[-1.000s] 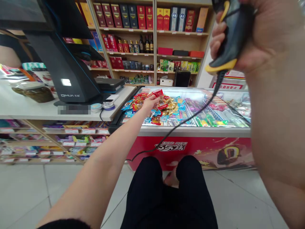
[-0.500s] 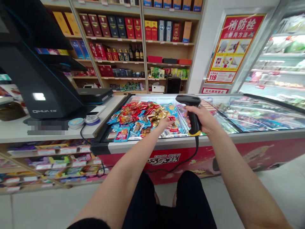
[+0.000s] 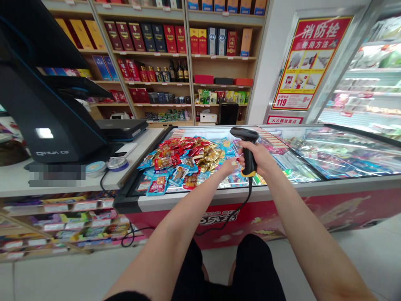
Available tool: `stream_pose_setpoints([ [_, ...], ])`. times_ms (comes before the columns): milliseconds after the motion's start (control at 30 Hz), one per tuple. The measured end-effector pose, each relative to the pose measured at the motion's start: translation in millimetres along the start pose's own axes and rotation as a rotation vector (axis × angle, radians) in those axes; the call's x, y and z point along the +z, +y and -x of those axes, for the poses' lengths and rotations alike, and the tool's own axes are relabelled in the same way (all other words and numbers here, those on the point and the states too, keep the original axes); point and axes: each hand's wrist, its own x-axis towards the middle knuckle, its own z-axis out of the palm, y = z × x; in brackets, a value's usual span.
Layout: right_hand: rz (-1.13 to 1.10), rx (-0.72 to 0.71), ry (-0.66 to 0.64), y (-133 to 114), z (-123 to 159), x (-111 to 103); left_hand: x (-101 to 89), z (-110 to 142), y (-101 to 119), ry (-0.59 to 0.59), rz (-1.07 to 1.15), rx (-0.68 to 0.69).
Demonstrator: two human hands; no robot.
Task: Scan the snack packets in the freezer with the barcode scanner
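My right hand (image 3: 257,158) is wrapped round the grip of a black barcode scanner (image 3: 249,159) with a yellow base. The scanner is held upright over the glass of the chest freezer (image 3: 188,198), its cord hanging down the front. Close by, to the left of the grip, my left hand (image 3: 229,167) has its fingers drawn together; whatever they hold is hidden. Left of that hand lies a heap of small snack packets (image 3: 188,154) in red, gold and blue wrappers, on the freezer top.
On the left counter stand a dark checkout terminal (image 3: 62,125), two small round tubs (image 3: 118,163) and a phone-like device (image 3: 123,149). Shelves of boxed bottles (image 3: 150,37) line the back. The scanner cord (image 3: 232,215) loops before the freezer. A lit cooler (image 3: 369,88) is at the right.
My left hand has moved right, away from the packets to beside the scanner. A red-and-blue packet by its fingertips no longer shows there. The scanner has shifted slightly left.
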Motion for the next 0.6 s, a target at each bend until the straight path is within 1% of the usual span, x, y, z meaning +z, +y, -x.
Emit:
stream_pose_setpoints([
  [67,-0.001,-0.028,-0.010,4,-2,-12,-16.1,3,6,0.084,-0.145,0.027],
  [100,0.007,-0.050,-0.002,7,-2,-19,-29.6,6,9,0.139,-0.219,0.036],
  [167,0.037,-0.078,-0.003,11,-1,-33,-66.9,13,15,0.220,-0.343,0.094],
  [200,0.062,-0.090,0.017,14,0,-40,-89.1,18,16,0.267,-0.411,0.081],
  [267,0.099,-0.122,0.056,20,2,-52,-135.8,27,16,0.389,-0.576,0.012],
  [333,0.125,-0.127,0.057,27,3,-59,-177.7,35,11,0.512,-0.718,-0.113],
  [367,0.138,-0.116,0.049,31,4,-61,-194.2,38,8,0.545,-0.773,-0.173],
  [400,0.147,-0.103,0.040,35,5,-61,-206.8,40,4,0.543,-0.815,-0.223],
  [433,0.152,-0.090,0.031,38,5,-60,-215.2,42,1,0.515,-0.850,-0.262],
  [500,0.146,-0.082,0.024,44,6,-56,-219.9,43,-4,0.448,-0.918,-0.291],
  [533,0.138,-0.081,0.022,47,6,-54,-217.2,43,-4,0.416,-0.952,-0.286],
  [600,0.126,-0.072,0.013,51,6,-50,-205.9,43,-3,0.364,-1.016,-0.239],
])
